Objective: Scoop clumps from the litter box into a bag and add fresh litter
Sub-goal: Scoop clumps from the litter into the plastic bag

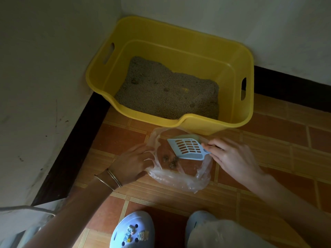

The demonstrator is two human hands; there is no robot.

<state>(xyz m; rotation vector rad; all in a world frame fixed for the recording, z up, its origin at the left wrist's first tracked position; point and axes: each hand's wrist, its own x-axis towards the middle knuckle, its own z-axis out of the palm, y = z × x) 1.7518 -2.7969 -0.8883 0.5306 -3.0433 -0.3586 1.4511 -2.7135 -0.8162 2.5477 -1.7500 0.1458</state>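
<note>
- Litter box: yellow, set in the wall corner on the floor; grey litter inside, with a few dark lumps that are probably unscooped.
- Bag: clear thin film, on the floor just in front of the box; several clumps lie inside.
- Left hand: fingers curled on the bag's left edge, holding the mouth open.
- Right hand: grasping the handle of the blue scoop, whose slotted blade is over the bag's mouth.
- Risk: the limp film could fold shut if the left grip slackens, so a load would land on the floor.
- Risk: crumbs could sift through the slots between box and bag.
</note>
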